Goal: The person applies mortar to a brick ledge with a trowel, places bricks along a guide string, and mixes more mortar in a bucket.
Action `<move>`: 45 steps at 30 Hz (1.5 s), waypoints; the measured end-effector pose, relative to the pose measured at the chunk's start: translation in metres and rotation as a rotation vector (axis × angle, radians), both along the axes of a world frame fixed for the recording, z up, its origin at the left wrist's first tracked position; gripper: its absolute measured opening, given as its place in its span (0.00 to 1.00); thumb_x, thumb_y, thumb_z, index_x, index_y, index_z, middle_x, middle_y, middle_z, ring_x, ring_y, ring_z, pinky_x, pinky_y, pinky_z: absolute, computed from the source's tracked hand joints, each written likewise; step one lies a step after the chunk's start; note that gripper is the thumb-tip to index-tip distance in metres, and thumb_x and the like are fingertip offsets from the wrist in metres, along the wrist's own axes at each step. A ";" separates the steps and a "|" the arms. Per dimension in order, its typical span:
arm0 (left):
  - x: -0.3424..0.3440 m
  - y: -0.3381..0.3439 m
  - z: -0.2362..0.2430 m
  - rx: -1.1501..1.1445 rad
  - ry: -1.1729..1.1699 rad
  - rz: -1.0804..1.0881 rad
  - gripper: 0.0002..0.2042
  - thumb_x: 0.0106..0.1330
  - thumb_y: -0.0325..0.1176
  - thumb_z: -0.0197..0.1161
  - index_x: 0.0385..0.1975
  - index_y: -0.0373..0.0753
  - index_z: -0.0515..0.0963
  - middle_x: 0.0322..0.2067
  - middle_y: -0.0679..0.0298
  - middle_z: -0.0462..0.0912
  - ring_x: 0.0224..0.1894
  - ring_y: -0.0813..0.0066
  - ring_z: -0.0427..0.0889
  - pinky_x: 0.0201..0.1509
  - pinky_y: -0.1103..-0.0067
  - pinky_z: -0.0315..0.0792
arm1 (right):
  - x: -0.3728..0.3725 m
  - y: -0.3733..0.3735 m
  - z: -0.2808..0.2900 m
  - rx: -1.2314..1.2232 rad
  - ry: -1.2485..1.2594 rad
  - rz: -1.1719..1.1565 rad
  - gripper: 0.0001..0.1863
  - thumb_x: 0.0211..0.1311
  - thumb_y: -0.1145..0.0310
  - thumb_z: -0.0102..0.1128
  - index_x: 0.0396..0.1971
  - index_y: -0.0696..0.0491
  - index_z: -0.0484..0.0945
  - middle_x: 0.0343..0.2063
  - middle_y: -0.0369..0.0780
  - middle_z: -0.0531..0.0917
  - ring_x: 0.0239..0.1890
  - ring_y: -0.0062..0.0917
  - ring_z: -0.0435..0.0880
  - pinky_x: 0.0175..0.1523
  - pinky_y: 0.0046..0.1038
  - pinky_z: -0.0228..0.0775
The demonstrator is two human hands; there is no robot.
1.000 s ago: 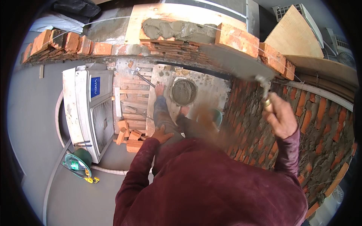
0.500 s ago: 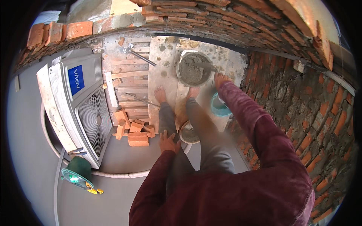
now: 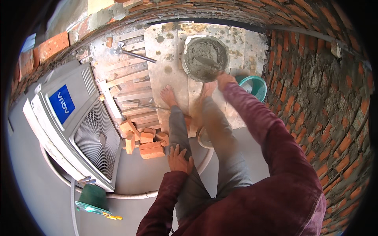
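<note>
My right hand (image 3: 226, 80) is closed around the handle of a trowel (image 3: 208, 62), at the near right rim of a round bucket (image 3: 185, 50). The trowel's blade lies in the wet grey mortar (image 3: 201, 48) that fills much of the bucket. Its handle is mostly hidden by my fingers. My left hand (image 3: 180, 160) rests on my left leg near the knee, fingers spread, holding nothing.
A teal bucket (image 3: 258, 87) stands right of my right forearm. A small container (image 3: 204, 138) is partly behind my leg. Left are loose bricks (image 3: 152, 151), a hammer (image 3: 138, 56), an outdoor air-conditioner unit (image 3: 80, 92) and a tipped green bucket (image 3: 93, 196). A brick wall (image 3: 315, 106) rises right.
My right hand and the trowel have shifted left and nearer me across the mortar bucket. The view has tilted and moved, showing more of the teal bucket. My left hand stays on my leg.
</note>
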State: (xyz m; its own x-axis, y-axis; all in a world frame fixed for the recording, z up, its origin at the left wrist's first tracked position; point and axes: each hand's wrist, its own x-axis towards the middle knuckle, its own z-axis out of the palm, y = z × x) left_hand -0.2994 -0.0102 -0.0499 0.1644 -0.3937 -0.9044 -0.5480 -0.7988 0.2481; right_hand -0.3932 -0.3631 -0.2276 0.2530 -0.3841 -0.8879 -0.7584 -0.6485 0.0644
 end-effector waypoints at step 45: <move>0.051 -0.028 0.052 -0.187 0.138 -0.306 0.28 0.67 0.50 0.50 0.61 0.36 0.67 0.63 0.49 0.66 0.68 0.56 0.59 0.72 0.68 0.51 | 0.010 -0.122 0.489 0.585 -0.865 -0.920 0.11 0.59 0.76 0.58 0.42 0.59 0.73 0.17 0.29 0.73 0.12 0.10 0.68 0.17 0.16 0.60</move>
State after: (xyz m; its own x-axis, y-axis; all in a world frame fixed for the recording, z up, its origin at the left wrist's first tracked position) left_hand -0.2481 -0.0380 0.0021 -0.1043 -0.5664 -0.8175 -0.7052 -0.5374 0.4624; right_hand -0.3833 -0.4856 0.2611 0.6607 -0.3418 -0.6684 -0.5818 0.3296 -0.7436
